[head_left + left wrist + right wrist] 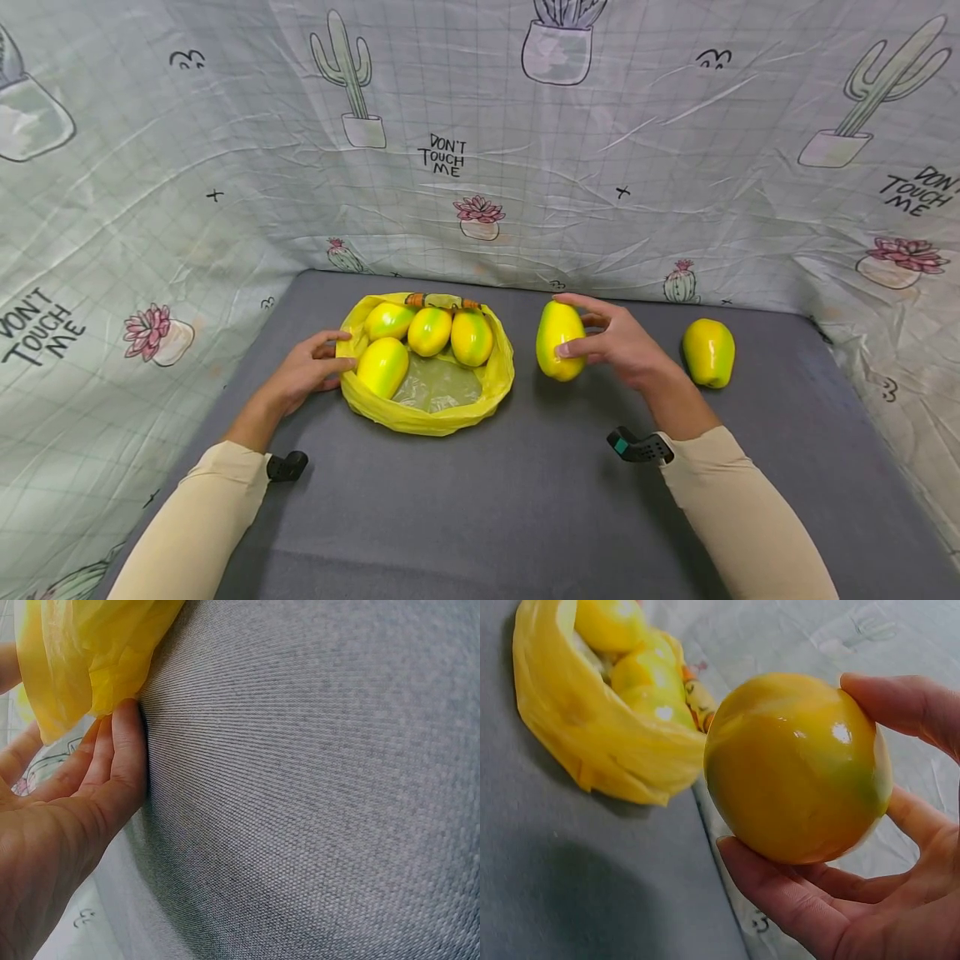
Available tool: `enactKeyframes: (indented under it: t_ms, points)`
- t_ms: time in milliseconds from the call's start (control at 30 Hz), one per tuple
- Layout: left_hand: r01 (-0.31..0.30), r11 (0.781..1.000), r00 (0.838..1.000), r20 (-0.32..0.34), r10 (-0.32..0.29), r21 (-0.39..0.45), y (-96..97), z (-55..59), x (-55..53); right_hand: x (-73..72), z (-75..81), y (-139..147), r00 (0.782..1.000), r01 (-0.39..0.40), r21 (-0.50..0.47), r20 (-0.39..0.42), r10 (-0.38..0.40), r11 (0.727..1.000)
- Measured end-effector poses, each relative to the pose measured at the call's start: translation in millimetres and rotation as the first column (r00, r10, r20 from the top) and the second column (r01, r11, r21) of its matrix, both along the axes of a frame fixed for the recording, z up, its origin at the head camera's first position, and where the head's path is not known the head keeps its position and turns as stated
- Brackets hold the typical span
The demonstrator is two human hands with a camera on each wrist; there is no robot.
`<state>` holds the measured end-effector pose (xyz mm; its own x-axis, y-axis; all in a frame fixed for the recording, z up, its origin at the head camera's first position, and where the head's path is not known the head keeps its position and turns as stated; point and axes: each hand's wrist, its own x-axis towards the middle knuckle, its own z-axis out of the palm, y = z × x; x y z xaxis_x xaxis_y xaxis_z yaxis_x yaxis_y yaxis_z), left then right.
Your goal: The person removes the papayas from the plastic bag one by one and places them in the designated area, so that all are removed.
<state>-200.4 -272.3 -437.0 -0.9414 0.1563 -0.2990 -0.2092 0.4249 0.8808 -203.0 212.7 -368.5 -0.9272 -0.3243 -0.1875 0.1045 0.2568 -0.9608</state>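
Note:
A yellow plastic bag (431,425) sits with its mouth spread wide, holding several yellow-green oval fruits (382,367), papaya- or mango-like. My left hand (303,371) holds the bag's left rim, with fingers against the outside. In the left wrist view those fingers (126,750) touch the bag (124,664) low down, near the cloth. To the bag's right, my right hand (618,342) grips another fruit (557,337) above the table, apart from the bag. In the right wrist view, thumb and fingers surround this fruit (795,772).
One more yellow-green fruit (708,354) stands on the grey cloth-covered table (450,508), right of my right hand. An orange-brown patterned strip (442,301) shows at the bag's back rim. A cactus-printed sheet (600,183) rises behind and at both sides.

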Motion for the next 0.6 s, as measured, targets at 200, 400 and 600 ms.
enactKeyframes:
  t_ms: [200,400,600]
  points:
    - [0.001,1.0,1.0,-0.003,-0.001,0.002,-0.4,-0.1,0.4,-0.7,2.5,14.1,1.0,0.006,0.012,0.015,-0.006,1.0]
    - [-0.007,1.0,1.0,0.005,0.007,0.0,-0.7,0.4,0.9,-2.9,2.2,27.3,0.999,0.024,0.029,0.02,-0.025,0.999]
    - [-0.007,1.0,1.0,0.01,0.007,-0.009,-0.1,0.8,0.6,-4.9,0.8,40.2,0.999,0.041,0.041,0.029,-0.042,0.998]
